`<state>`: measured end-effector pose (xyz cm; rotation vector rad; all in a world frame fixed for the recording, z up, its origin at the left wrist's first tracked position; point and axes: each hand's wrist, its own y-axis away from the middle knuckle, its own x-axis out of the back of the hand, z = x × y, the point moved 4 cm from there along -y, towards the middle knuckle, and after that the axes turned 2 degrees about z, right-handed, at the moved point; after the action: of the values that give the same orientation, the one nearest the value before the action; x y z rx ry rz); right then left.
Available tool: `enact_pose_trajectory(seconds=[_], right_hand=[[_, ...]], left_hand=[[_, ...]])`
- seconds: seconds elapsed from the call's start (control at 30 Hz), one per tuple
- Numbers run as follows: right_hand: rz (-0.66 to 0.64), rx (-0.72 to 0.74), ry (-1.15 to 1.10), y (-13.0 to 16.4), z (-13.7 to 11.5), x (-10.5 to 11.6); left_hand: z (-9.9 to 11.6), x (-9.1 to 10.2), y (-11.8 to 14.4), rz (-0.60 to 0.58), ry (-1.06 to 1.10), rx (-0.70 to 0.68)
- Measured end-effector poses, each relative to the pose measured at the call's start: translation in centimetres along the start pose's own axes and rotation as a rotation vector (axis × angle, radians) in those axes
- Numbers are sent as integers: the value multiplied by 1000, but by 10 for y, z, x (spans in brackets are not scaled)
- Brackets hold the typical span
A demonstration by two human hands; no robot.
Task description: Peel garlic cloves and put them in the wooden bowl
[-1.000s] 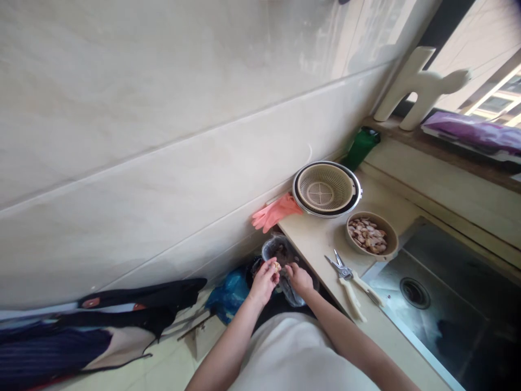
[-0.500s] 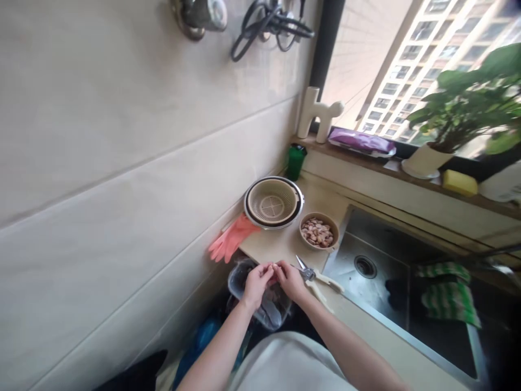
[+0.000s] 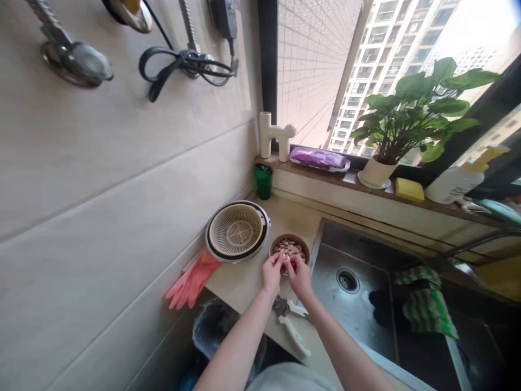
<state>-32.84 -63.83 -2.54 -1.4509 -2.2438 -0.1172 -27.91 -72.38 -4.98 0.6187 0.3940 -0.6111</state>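
Counter (image 3: 244, 279): beige; it runs along the tiled wall to the window sill and carries everything below.
Sink (image 3: 358, 309): steel, set into the counter on your right, drain visible.
Colander (image 3: 238, 231): beige basket seated in a dark-rimmed basin, just left of the bowl.
Gloves (image 3: 191, 278): pink, draped over the counter's left edge, touching the colander's rim.
Bowl (image 3: 290, 248): brown, between colander and sink edge, filled with pale, pinkish pieces; your fingertips overlap its near rim.
Scissors (image 3: 290, 320): cream handles, lying on the counter under your forearms, near the sink edge.
Left hand (image 3: 272, 273): your fingers are pinched together at the bowl's near rim; the grip looks closed, but you cannot tell what it holds.
Right hand (image 3: 300, 276): fingertips meet those of the left hand over the bowl; grip closed, contents hidden.
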Motion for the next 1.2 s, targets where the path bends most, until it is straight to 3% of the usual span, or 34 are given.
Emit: enact_pose_trajectory(seconds=[0.17,0.4,0.57,0.77,0.87,0.97,1.03,1.1,1.2], right_hand=[[-99,6,-47,-21,17,11],[-357,-34,-297,-41,30,8],[-295,-20,-153,-53,29,11],[-129,-1,-76,-60,18,11],[-165,33,-70,-65,12,10],[-240,98,-73,-71,8,17],[-262,132,-52,-72,13,28],[-204,101,-9,-69,28,46],[-84,-78,49,-52,61,68]], left_hand=[[8,-7,-6,-97,22,59],[10,-22,-9,-200,-198,35],[13,-28,-21,-142,-356,-73],[13,-24,-30,-35,-359,-138],[17,-22,-34,-26,-401,-189],[23,-21,-40,-76,-590,-251],[27,-17,-41,-90,-732,-297],[32,-7,-36,-72,-800,-349],[38,18,-17,-44,-805,-383]])
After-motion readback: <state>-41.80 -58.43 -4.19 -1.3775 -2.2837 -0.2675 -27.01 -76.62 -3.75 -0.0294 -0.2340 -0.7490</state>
